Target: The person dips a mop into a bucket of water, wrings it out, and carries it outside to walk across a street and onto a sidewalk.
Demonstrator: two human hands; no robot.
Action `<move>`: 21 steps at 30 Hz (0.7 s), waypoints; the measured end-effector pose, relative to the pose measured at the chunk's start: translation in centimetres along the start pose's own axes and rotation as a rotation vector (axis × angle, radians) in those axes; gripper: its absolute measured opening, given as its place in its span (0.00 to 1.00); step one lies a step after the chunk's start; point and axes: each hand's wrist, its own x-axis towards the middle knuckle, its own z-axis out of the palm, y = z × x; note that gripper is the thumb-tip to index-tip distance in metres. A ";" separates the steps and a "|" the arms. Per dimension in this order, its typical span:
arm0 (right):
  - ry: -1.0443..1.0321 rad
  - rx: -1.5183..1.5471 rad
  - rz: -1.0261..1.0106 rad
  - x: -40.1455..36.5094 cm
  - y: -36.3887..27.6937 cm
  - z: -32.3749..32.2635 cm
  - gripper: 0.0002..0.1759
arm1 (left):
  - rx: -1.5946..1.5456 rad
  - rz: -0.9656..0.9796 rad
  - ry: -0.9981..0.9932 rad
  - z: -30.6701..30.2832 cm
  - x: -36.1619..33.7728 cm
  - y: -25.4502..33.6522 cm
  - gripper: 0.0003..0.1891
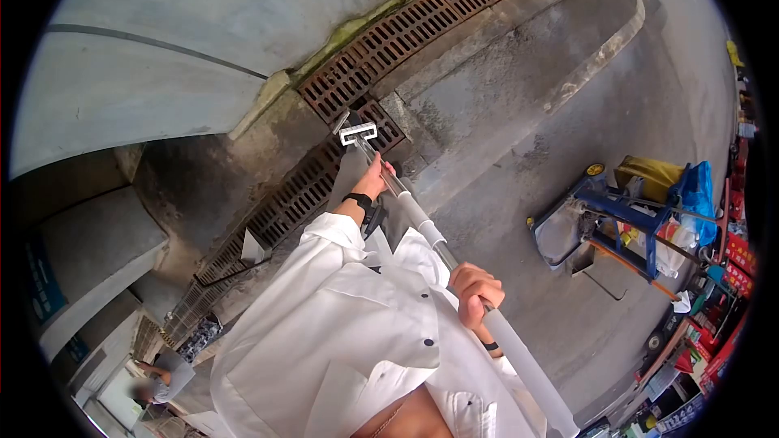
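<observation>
A long silver-and-white pole (419, 216) slants from 11 o'clock to 5 o'clock, its white rectangular head (357, 129) over a rusty brown slotted drain grate (349, 77); whether they touch cannot be told. The left hand (376, 178) has its grip wrapped round the pole near the head; the right hand's (477, 296) grip clasps it toward 5 o'clock. A blue metal-framed cart (618, 208) stands at 3 o'clock.

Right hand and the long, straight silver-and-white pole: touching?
Touching. The head view shows the right hand closed around the pole, fingers curled over it.
</observation>
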 end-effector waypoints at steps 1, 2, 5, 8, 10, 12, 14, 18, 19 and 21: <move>0.003 -0.008 0.006 -0.1 -0.1 0.0 0.17 | -0.006 0.015 -0.006 0.1 -0.2 -0.2 0.21; -0.003 -0.010 0.011 -0.4 -0.2 0.2 0.17 | -0.014 0.031 -0.010 0.1 -0.5 -0.6 0.21; 0.049 -0.032 0.008 -0.5 -0.4 0.6 0.17 | -0.037 0.092 -0.008 0.6 -0.9 -1.2 0.22; 0.059 -0.060 -0.004 -0.7 -0.6 0.6 0.18 | -0.076 0.091 -0.081 0.3 0.8 -0.6 0.24; 0.104 -0.097 -0.010 -0.7 -0.5 0.9 0.19 | -0.174 0.049 -0.170 0.0 1.0 -0.4 0.25; 0.204 -0.090 -0.031 -0.8 0.1 1.3 0.20 | -0.262 -0.011 -0.251 0.0 1.1 -0.3 0.27; 0.325 -0.134 -0.048 -0.9 0.1 1.4 0.22 | -0.389 -0.033 -0.345 0.4 0.8 -1.1 0.31; 0.312 -0.168 -0.005 -1.2 -1.0 1.1 0.22 | -0.269 0.041 -0.273 1.4 0.2 -0.7 0.33; 0.299 -0.190 -0.002 -1.2 -1.3 1.1 0.23 | -0.282 0.044 -0.281 1.3 0.4 -0.5 0.33; 0.276 -0.209 -0.013 -0.9 -2.1 1.2 0.23 | -0.301 0.052 -0.273 1.6 0.8 0.4 0.33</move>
